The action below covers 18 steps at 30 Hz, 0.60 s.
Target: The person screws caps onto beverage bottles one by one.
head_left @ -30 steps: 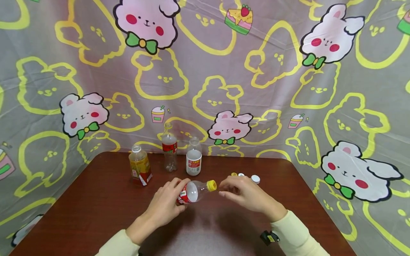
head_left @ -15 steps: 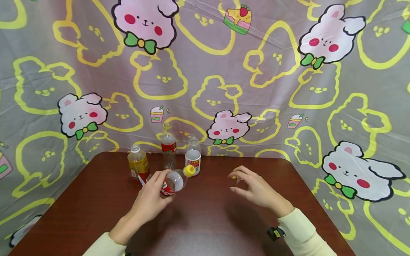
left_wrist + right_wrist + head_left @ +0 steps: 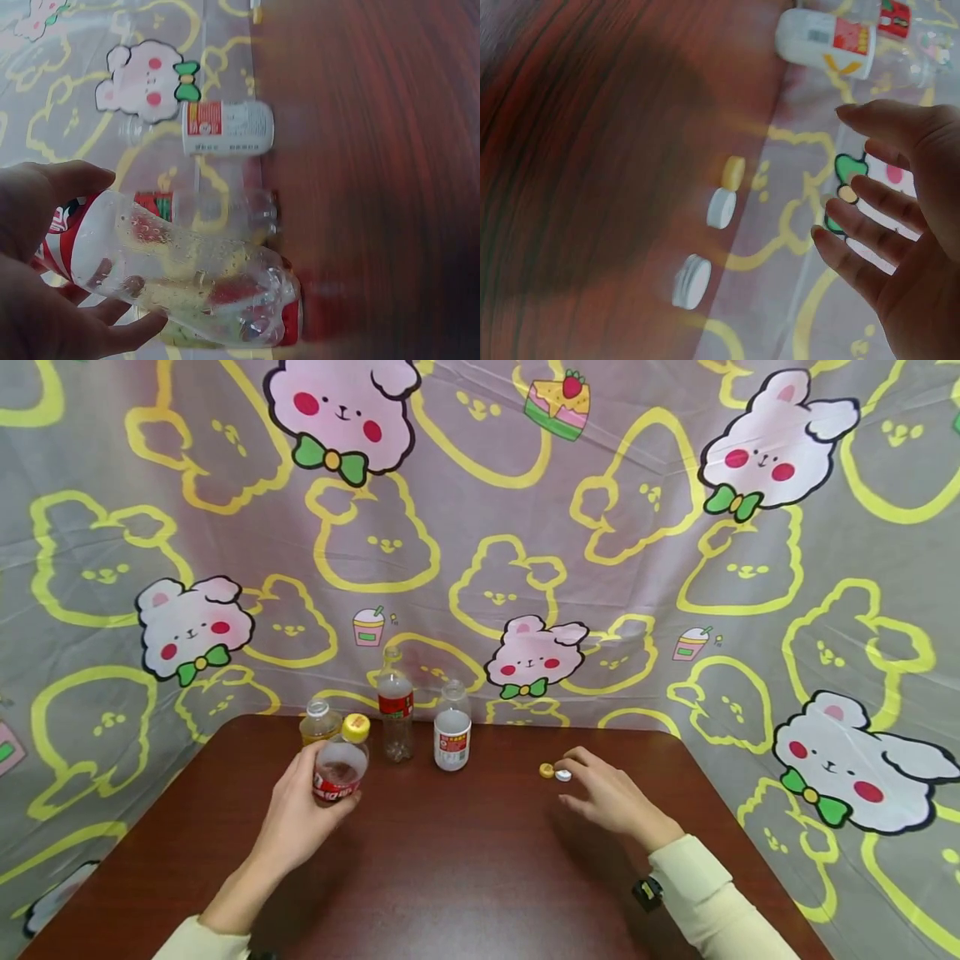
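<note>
My left hand grips a clear plastic bottle with a red label and a yellow cap. It is held nearly upright in front of an uncapped bottle of amber look, partly hidden. The left wrist view shows my fingers curled round the bottle near its label. My right hand hovers over the table at the right with relaxed, parted fingers, holding nothing. By it lie a yellow cap and a white cap. A larger white cap shows in the right wrist view.
An uncapped clear bottle with a red label and an uncapped bottle with a white label stand at the back of the brown table. A patterned cloth hangs behind the table and along its sides.
My left hand has carried the yellow-capped bottle leftward and turned it from lying sideways to nearly upright. My right hand has moved away from its cap, to the right, over the loose caps.
</note>
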Each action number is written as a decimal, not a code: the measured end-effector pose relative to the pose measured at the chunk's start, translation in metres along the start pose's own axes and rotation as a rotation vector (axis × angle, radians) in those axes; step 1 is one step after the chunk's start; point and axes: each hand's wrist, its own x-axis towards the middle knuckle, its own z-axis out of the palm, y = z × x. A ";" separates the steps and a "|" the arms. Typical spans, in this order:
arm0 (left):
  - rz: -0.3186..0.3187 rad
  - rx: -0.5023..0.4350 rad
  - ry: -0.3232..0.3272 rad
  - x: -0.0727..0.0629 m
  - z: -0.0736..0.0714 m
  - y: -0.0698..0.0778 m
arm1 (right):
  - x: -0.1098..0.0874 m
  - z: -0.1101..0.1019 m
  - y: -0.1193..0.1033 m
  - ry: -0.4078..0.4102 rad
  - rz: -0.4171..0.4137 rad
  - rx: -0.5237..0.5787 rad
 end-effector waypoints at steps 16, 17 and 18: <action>-0.279 0.008 0.066 0.012 -0.031 -0.040 | 0.015 0.025 0.025 -0.037 0.137 0.004; -0.303 0.001 0.072 0.013 -0.032 -0.042 | 0.017 0.026 0.027 -0.043 0.143 -0.007; -0.326 -0.004 0.077 0.015 -0.033 -0.045 | 0.018 0.027 0.028 -0.055 0.148 -0.014</action>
